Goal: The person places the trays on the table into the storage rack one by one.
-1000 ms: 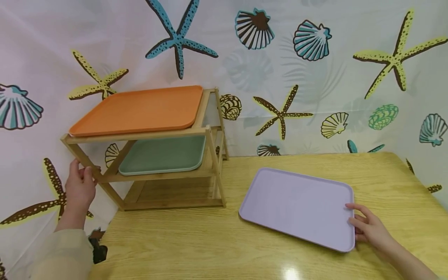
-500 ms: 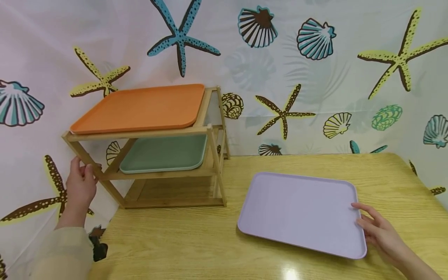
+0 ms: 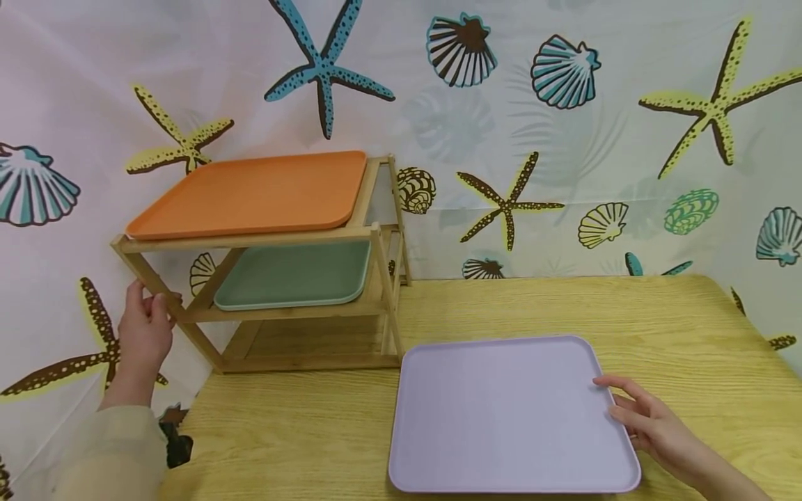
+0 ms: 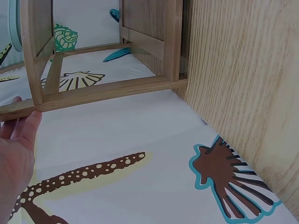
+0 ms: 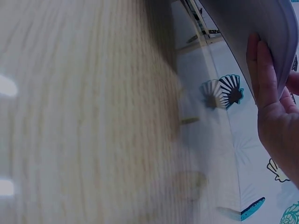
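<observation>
My right hand (image 3: pixel 651 424) grips the right edge of a lavender tray (image 3: pixel 510 417). In the right wrist view its fingers (image 5: pixel 264 70) lie along the tray's underside, and the tray is held up off the table. My left hand (image 3: pixel 145 327) holds the left front slanted post of a wooden rack (image 3: pixel 282 314), thumb and fingers about the wood, as the left wrist view also shows. An orange tray (image 3: pixel 250 195) lies on the rack's top tier. Below it, a green tray (image 3: pixel 294 275) rests on the middle tier. The bottom tier (image 3: pixel 313 337) bears no tray.
Everything stands on a wood-grain table (image 3: pixel 282 431). Behind and at both sides hangs a white cloth (image 3: pixel 489 125) printed with starfish and shells. The rack's right front foot is close to the lavender tray's far left corner.
The lavender tray, held in my right hand, first shifts slightly right, then swings left and nearer, its long edges turning more level across the view. My left hand stays on the rack.
</observation>
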Motion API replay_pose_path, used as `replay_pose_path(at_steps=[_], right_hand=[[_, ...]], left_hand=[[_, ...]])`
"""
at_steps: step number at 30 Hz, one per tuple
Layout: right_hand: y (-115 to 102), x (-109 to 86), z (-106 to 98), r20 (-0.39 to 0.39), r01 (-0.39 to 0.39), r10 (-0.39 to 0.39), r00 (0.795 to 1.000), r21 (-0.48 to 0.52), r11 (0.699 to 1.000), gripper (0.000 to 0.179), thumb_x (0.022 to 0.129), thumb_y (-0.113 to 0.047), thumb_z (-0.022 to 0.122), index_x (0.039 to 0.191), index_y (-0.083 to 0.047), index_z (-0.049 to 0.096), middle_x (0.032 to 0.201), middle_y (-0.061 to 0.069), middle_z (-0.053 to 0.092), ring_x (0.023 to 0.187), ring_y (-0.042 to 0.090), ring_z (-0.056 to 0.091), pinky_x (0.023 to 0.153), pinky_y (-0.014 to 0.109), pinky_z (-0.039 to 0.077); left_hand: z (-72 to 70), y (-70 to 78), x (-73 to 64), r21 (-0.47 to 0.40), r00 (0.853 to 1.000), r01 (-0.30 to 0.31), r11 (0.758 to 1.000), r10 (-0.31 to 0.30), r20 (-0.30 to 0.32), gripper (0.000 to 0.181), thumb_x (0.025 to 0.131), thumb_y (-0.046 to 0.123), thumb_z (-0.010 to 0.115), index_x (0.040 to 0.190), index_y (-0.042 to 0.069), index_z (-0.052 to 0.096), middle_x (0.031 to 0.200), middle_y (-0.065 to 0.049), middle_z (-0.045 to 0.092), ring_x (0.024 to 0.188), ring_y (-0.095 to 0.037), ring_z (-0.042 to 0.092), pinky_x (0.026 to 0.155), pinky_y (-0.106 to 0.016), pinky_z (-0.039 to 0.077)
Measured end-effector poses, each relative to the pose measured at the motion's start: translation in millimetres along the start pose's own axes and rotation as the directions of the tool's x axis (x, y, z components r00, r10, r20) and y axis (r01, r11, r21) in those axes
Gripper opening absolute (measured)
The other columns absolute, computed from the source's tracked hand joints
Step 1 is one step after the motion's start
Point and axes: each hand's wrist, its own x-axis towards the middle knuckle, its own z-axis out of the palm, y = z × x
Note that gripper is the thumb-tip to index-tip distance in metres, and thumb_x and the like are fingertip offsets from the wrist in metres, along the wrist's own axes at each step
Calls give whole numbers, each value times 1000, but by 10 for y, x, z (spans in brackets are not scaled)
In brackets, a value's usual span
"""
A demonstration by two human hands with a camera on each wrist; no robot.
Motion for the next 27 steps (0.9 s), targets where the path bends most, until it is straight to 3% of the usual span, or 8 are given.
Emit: replay_pose_path(at_steps=[8, 11, 14, 19, 27], right_hand=[[64, -28, 66, 28, -39, 38, 999, 38, 999, 44, 107, -7, 31, 133, -35, 52, 126, -8, 58, 105, 18, 62, 84, 39, 54], [80, -12, 125, 78, -24, 18, 997, 74, 997, 44, 107, -6, 29, 135, -32, 51, 128, -7, 58, 108, 19, 62, 85, 38, 54], [124, 44, 229, 133, 35, -49, 990, 104, 994, 46, 106, -2, 27, 138, -28, 48, 129, -3, 58, 107, 20, 62, 83, 37, 54], [226, 204, 488, 171, 121, -142, 975, 127, 984, 45, 104, 3, 28, 136, -24, 46, 125, -1, 59, 104, 20, 64, 79, 35, 56], [401, 566, 1028, 117, 179, -191, 975, 111, 978, 38, 104, 1, 36, 129, -25, 45, 116, 2, 57, 97, 19, 64, 73, 38, 57]], left_hand=[[7, -16, 12, 10, 1000, -8, 1000, 9, -7, 46, 106, 26, 24, 152, 16, 21, 132, -26, 53, 118, -40, 52, 93, -45, 48], [9, -24, 20, 17, 1000, -10, 1000, 10, -17, 46, 106, 25, 24, 151, 16, 22, 131, -25, 54, 117, -39, 53, 92, -43, 49], [3, -18, 24, 29, 1000, -16, 999, 17, -21, 45, 106, 24, 24, 150, 15, 23, 130, -25, 55, 117, -39, 54, 91, -44, 49], [-7, -5, 32, 28, 1000, -26, 999, 26, -7, 45, 107, 25, 23, 151, 15, 21, 131, -25, 55, 117, -40, 54, 92, -49, 47], [-12, -15, 19, 16, 1000, -26, 1000, 26, 5, 46, 107, 25, 22, 151, 14, 21, 130, -26, 54, 118, -41, 53, 91, -47, 47]])
